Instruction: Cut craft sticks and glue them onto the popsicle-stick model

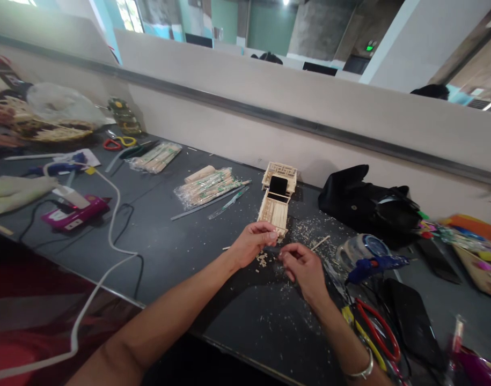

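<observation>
My left hand [251, 244] is closed in a pinch at the near end of a small model built of pale wooden sticks [274, 213]. Whatever lies between its fingertips is too small to name. Just to the right, my right hand [303, 267] is also closed, thumb against fingers. A thin dark strip shows between the two hands, too blurred to identify. Below my left fingertips lies a little heap of cut wood bits [262, 259]. At the model's far end, a phone-like black panel [278, 186] leans under a lattice-work top.
Packets of wooden sticks [209, 187] lie left of the model. A black bag [366, 201] rests against the partition. Right of my hands are a blue glue gun [376, 266], red-handled pliers [380, 327] and a black phone [412, 316]. A white cable [118, 225] crosses the left side.
</observation>
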A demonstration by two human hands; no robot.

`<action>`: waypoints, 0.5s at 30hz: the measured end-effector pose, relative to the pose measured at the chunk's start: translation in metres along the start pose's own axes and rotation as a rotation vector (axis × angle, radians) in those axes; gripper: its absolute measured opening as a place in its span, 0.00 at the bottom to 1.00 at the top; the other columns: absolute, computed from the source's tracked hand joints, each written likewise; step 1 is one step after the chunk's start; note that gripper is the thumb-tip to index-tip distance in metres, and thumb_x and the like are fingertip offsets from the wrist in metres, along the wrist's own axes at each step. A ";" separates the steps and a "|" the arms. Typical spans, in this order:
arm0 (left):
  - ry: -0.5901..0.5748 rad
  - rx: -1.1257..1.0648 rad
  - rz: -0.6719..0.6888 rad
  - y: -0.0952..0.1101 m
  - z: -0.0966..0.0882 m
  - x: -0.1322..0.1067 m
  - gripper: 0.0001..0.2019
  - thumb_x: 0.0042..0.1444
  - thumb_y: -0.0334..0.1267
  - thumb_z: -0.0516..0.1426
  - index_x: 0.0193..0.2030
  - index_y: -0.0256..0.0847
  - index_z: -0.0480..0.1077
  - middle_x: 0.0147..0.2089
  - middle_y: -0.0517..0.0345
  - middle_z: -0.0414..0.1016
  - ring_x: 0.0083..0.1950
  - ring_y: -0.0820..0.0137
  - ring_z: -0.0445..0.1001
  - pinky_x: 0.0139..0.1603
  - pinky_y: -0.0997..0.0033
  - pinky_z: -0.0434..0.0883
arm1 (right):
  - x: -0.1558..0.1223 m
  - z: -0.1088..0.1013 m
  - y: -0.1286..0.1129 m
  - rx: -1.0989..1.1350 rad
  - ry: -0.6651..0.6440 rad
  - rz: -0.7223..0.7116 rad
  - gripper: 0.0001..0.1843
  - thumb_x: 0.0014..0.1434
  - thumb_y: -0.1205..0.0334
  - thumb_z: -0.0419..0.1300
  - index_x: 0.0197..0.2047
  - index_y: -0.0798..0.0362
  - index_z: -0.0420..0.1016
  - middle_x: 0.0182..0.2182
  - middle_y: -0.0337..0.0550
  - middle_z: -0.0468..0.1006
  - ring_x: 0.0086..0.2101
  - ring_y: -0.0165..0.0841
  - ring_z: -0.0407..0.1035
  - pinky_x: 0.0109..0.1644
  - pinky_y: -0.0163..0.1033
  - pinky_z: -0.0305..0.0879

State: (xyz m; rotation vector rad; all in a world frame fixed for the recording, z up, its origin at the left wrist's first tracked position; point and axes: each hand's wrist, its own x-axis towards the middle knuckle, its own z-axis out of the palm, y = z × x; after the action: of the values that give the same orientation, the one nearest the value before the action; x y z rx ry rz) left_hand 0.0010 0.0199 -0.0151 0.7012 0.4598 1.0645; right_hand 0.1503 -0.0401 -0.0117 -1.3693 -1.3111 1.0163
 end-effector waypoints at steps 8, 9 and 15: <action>-0.020 -0.001 -0.052 -0.001 0.003 -0.006 0.15 0.31 0.38 0.75 0.25 0.36 0.77 0.25 0.62 0.75 0.26 0.77 0.71 0.32 0.74 0.68 | -0.005 0.000 -0.020 0.569 0.055 0.152 0.15 0.38 0.53 0.75 0.26 0.52 0.79 0.18 0.35 0.70 0.20 0.24 0.58 0.17 0.27 0.51; -0.027 0.001 -0.051 -0.002 0.004 -0.006 0.15 0.31 0.38 0.75 0.25 0.36 0.78 0.25 0.62 0.76 0.27 0.76 0.71 0.32 0.74 0.67 | -0.005 0.000 -0.019 0.578 0.058 0.146 0.15 0.38 0.53 0.75 0.26 0.52 0.80 0.18 0.34 0.69 0.20 0.24 0.57 0.17 0.27 0.52; -0.044 -0.014 -0.074 -0.006 0.007 -0.007 0.15 0.30 0.39 0.75 0.25 0.37 0.77 0.26 0.61 0.76 0.27 0.76 0.70 0.32 0.73 0.66 | -0.007 0.000 -0.018 0.590 0.094 0.128 0.16 0.38 0.53 0.76 0.27 0.52 0.80 0.19 0.35 0.68 0.21 0.24 0.57 0.19 0.29 0.53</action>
State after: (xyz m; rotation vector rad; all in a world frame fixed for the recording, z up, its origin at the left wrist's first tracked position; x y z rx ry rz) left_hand 0.0064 0.0096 -0.0141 0.6888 0.4371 0.9803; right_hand 0.1461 -0.0476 0.0059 -1.0353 -0.7683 1.2820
